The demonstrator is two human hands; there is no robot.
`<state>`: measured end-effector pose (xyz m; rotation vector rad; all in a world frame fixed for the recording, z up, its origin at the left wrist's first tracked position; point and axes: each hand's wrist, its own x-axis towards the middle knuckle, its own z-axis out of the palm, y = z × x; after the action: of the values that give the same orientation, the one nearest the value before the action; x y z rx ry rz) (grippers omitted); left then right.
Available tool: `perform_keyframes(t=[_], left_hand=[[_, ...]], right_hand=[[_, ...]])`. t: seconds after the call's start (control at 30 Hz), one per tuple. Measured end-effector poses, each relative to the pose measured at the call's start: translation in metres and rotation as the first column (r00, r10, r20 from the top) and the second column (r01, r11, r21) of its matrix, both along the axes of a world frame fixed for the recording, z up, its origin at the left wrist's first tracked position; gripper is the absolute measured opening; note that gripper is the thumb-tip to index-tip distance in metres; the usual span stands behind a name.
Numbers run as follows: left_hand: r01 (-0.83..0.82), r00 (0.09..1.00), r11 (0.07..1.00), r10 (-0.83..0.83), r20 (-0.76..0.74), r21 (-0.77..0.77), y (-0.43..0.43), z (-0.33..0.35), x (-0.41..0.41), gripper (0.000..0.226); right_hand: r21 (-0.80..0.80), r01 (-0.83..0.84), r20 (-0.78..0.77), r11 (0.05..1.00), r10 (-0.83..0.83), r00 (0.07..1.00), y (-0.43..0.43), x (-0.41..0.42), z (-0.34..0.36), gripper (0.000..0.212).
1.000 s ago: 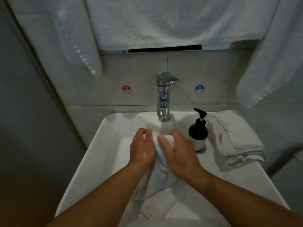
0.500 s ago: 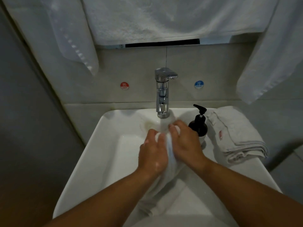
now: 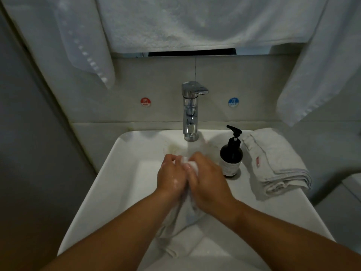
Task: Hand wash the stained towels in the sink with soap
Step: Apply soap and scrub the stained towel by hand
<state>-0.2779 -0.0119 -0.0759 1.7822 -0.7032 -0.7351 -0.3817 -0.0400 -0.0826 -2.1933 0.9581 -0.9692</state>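
A wet white towel (image 3: pixel 183 222) hangs down into the white sink (image 3: pixel 121 184) from between my two hands. My left hand (image 3: pixel 171 178) and my right hand (image 3: pixel 207 180) both grip a bunched part of it, pressed against each other below the chrome faucet (image 3: pixel 190 110). Suds show on my left hand. Water runs from the faucet onto the cloth. A dark soap pump bottle (image 3: pixel 231 153) stands on the sink's rim just right of my right hand. A folded grey-white towel (image 3: pixel 275 161) with a small red label lies on the rim further right.
White towels (image 3: pixel 195 22) hang along the wall above, with one drooping at the left (image 3: pixel 88 45) and another at the right (image 3: pixel 316 71). Red hot (image 3: pixel 145 102) and blue cold (image 3: pixel 233 102) stickers flank the faucet. A grey wall (image 3: pixel 29 153) closes in on the left.
My hands have slid against each other on the towel: the left moved forward and the right drew back until the two are level. Less of the bunched cloth shows above them.
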Motion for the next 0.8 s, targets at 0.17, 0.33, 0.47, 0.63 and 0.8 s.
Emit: perform_keyframes(t=[0.17, 0.33, 0.47, 0.63, 0.8], left_hand=[[0.2, 0.968, 0.98, -0.2, 0.149, 0.012, 0.017, 0.01, -0.01, 0.03], [0.275, 0.894, 0.955, -0.211, 0.394, -0.113, 0.018, 0.025, 0.003, 0.018], [0.15, 0.898, 0.973, -0.059, 0.437, -0.176, 0.008, 0.019, -0.001, 0.019], [-0.079, 0.993, 0.997, 0.079, 0.085, 0.005, -0.004, -0.001, 0.004, 0.022], [0.013, 0.989, 0.999, -0.008, 0.145, -0.032, 0.005, 0.007, -0.021, 0.024]], right_hand=[[0.186, 0.152, 0.011, 0.971, -0.157, 0.988, -0.039, -0.004, 0.009, 0.018], [0.252, 0.197, -0.048, 0.947, -0.191, 0.98, -0.054, -0.011, 0.027, 0.032], [0.234, 0.18, 0.007, 0.955, -0.187, 0.982, -0.034, 0.008, 0.035, 0.019], [0.137, 0.125, 0.031, 0.983, -0.13, 0.991, -0.002, 0.019, 0.006, 0.02], [0.31, 0.185, 0.095, 0.932, -0.224, 0.97, -0.027, 0.008, 0.003, 0.015]])
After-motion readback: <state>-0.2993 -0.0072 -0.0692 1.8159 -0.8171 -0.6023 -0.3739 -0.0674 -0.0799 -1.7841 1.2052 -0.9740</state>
